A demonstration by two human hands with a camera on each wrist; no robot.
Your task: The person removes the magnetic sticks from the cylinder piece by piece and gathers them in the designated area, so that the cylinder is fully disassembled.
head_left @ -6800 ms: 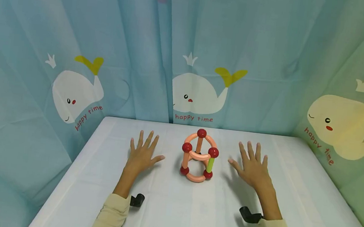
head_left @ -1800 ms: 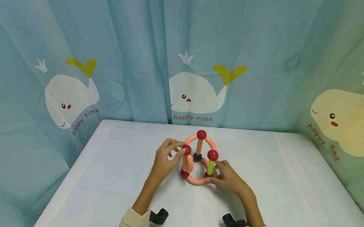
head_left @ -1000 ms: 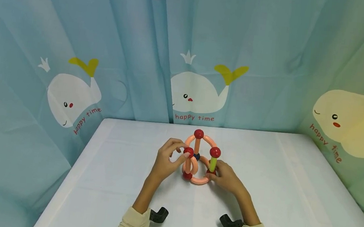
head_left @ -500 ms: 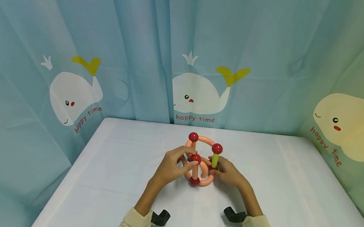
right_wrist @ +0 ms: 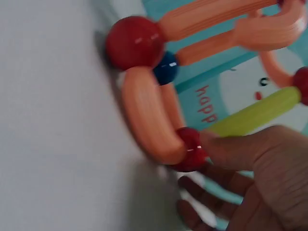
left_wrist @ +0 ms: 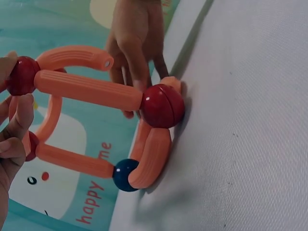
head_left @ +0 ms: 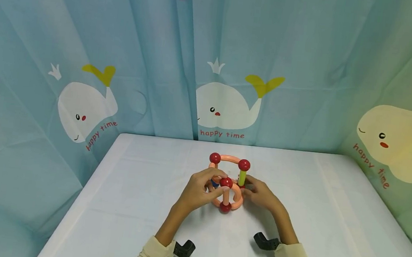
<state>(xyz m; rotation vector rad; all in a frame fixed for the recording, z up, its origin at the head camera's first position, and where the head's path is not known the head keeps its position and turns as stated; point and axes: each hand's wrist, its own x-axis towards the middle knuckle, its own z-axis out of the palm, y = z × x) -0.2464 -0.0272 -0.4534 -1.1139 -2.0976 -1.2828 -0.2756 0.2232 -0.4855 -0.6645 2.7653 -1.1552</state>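
A magnetic stick-and-ball toy [head_left: 230, 159] stands on the white table, a frame of salmon sticks joined by red balls. My left hand [head_left: 199, 191] pinches the upper front red ball [head_left: 226, 183] between thumb and fingers. From that ball juts a curved salmon stick [left_wrist: 77, 56] whose far end is loose. At the toy's right, my right hand [head_left: 262, 195] grips the lower red ball [right_wrist: 192, 151] under the green stick [right_wrist: 255, 114]. A blue ball [left_wrist: 126, 174] sits at a bottom corner, partly hidden in the head view by my left hand.
The white table [head_left: 124, 220] extends around the toy on all sides. A blue curtain [head_left: 153, 56] printed with whales closes off its far edge and both sides. Black wrist cameras [head_left: 184, 249] stick inward from both sleeves.
Both hands, flat on the table at first, came to the toy. One end of the front upper curved stick came loose. The toy has turned counterclockwise, its front ball shifting right and its back ball left.
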